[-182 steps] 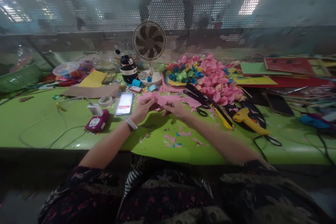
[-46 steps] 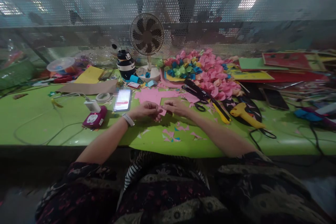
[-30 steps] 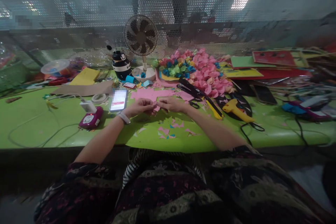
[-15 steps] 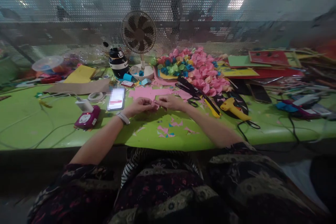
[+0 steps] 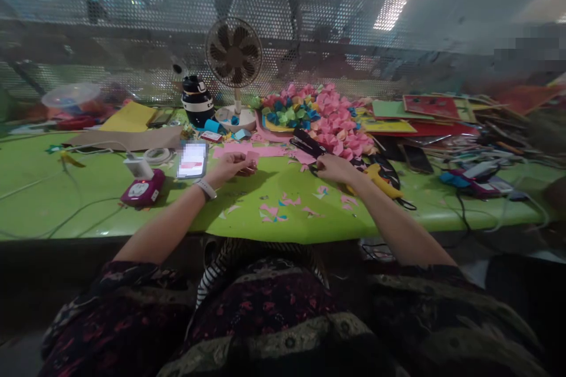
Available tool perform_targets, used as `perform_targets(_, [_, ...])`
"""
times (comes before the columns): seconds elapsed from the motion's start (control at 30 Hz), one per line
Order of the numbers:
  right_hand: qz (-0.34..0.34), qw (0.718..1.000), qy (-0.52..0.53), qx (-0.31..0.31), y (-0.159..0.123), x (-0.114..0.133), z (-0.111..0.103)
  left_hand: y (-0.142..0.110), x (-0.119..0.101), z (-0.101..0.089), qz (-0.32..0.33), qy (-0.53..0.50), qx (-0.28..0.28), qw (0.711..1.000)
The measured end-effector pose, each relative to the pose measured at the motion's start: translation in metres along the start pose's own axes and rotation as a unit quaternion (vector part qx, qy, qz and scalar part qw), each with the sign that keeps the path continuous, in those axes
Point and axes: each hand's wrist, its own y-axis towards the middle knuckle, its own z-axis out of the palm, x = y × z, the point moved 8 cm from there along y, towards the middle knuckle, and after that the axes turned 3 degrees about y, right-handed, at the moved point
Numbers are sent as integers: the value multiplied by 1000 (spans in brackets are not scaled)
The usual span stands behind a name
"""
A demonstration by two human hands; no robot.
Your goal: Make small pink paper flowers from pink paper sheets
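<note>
My left hand, with a white watch at the wrist, pinches a small pink paper piece above the green table. My right hand is at the black-handled scissors, its fingers closed round the handle; most of the scissors is hidden under the hand. Just beyond the fingers lies a long black stapler-like tool. Pink paper sheets lie flat behind both hands. Small pink and blue paper scraps are scattered on the tabletop in front of me.
Folded pink paper flowers are heaped at the back, beside blue and green ones. A fan and a dark jug stand behind. Left are a lit phone and a purple power socket; right, a yellow glue gun.
My right hand has left the paper and moved right to the scissors. The left hand keeps the pink piece, slightly farther left. The view has shifted a little.
</note>
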Motion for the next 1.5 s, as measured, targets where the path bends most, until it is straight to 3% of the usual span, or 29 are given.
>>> perform_targets(0.13, [-32,997,22,64,-9,14,1,-1,-1,-3,5,4,-8,1000])
perform_targets(0.27, [-64,998,20,5,-8,22,-13,-1,-1,-1,-1,1,2,1000])
perform_targets(0.33, [-49,998,27,-8,-3,16,-13,-2,-1,0,0,2,6,1000])
perform_targets(0.47, [-20,998,47,32,8,3,-3,-1,0,2,4,6,8,1000])
perform_targets(0.63, [-43,998,48,-8,13,-3,-7,0,0,2,10,16,14,1000])
perform_targets(0.9, [-45,995,79,31,17,-13,-3,1,5,1,-6,15,14,1000])
perform_targets(1.1, [-7,988,136,74,19,-20,4,1,8,0,-17,19,7,1000])
perform_targets(1.23, [-28,982,169,83,19,-19,6,1,6,2,-11,4,7,1000])
perform_targets(1.37, [-58,947,286,137,10,-10,10,2,5,3,-6,-24,7,1000])
perform_targets(1.5, [-99,854,495,126,4,20,7,2,2,2,5,-82,-7,997])
